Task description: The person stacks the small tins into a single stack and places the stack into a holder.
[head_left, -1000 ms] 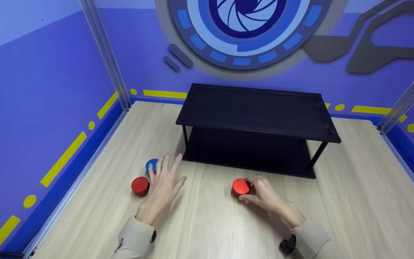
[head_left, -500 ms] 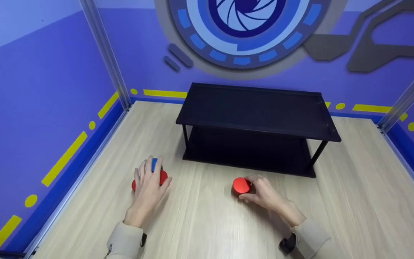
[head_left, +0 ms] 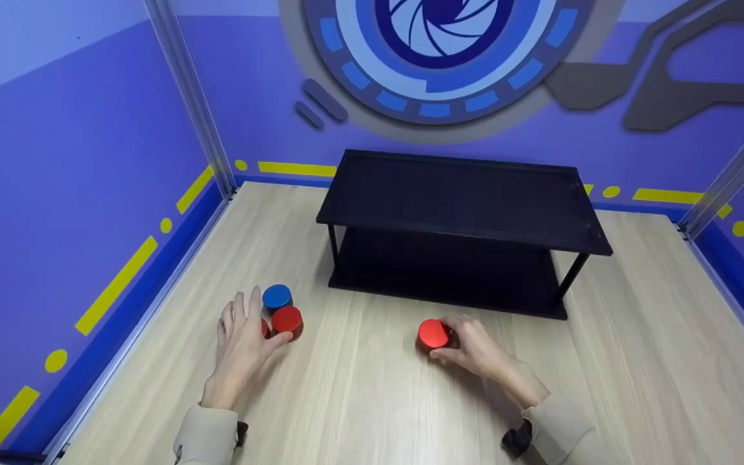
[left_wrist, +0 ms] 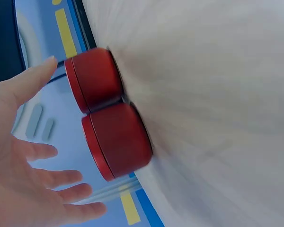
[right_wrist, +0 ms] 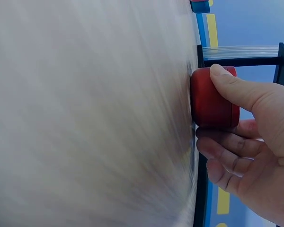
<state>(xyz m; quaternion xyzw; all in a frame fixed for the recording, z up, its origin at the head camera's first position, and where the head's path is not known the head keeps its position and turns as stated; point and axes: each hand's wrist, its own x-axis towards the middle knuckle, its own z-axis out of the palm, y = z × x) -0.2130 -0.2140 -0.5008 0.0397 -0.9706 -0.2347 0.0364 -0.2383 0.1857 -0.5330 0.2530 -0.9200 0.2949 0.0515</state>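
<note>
1. Head view: the workspace is enclosed by blue-purple panels [head_left: 88,142], printed with yellow dashes [head_left: 115,284] and a large round emblem [head_left: 436,97].
2. Between these panels, a wood-grained table [head_left: 372,400] is seen.
3. Toward the back of the table, a black two-tier shelf [head_left: 462,200] is placed, its lower tier shaded by the upper one.
4. Both forearms are covered by beige sleeves [head_left: 559,423].
5. The left hand [head_left: 243,339] is held with fingers extended and spread, and nothing is grasped by it. Its thumb is placed close beside the middle red container [head_left: 288,322]; whether contact is made cannot be told.
6. By the right hand [head_left: 478,349], the lone red container [head_left: 433,334] is grasped, pinched between thumb and fingers. That container is stood upright on the table, in front of the shelf and well apart from the others.
7. Beside the middle red container, the outer red container [left_wrist: 117,142] is set, partly hidden by the left hand in the head view. Just behind this pair, an upright blue container [head_left: 277,297] is placed, near the shelf's front left corner.
</note>
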